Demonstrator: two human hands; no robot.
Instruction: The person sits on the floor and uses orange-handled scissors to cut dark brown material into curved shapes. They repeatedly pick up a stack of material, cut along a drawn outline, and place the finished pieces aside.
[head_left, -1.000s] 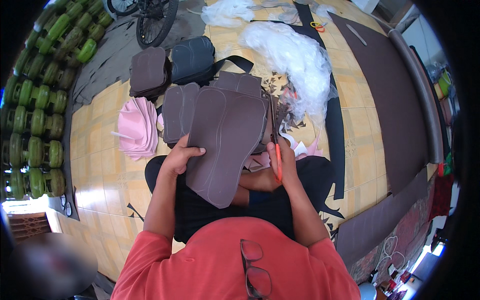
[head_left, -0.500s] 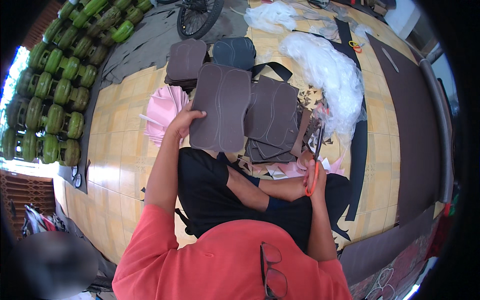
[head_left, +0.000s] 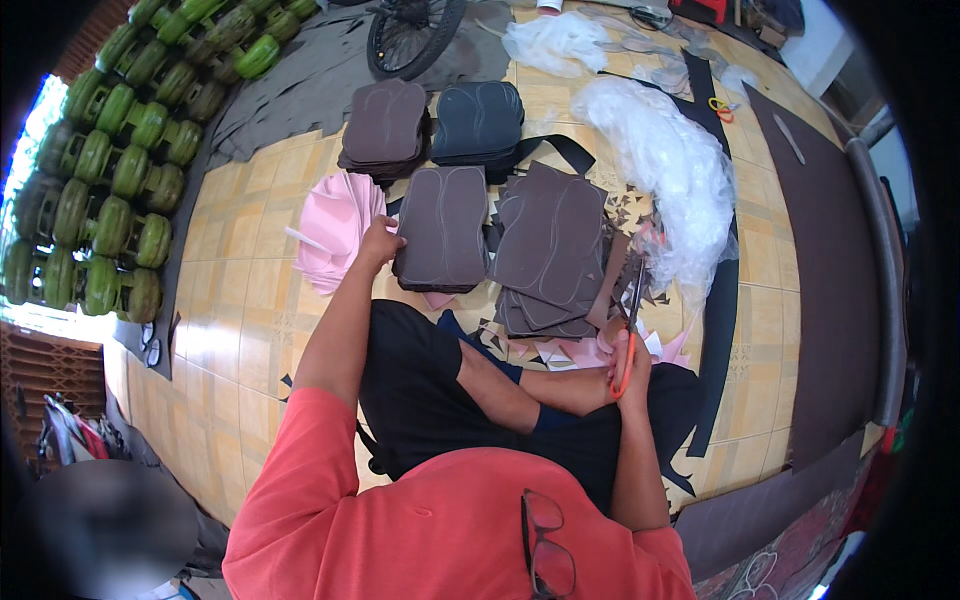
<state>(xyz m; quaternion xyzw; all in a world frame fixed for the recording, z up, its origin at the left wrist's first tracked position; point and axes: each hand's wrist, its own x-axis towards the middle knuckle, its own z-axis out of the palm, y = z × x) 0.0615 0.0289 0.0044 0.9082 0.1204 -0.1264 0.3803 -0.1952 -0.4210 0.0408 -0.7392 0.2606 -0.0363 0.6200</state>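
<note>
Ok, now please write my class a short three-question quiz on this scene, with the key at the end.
1. Open: Which hand holds the orange-handled scissors?
2. True or false: The left hand is at the left edge of a stack of brown pieces.
3. Multiple choice: What colour is the ruffled pile to the left of that stack? A) green B) pink C) white

Key: 1. The right hand. 2. True. 3. B.

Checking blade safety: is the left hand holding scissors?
No, the right hand holds orange-handled scissors; the left hand is at a brown stack.
</note>
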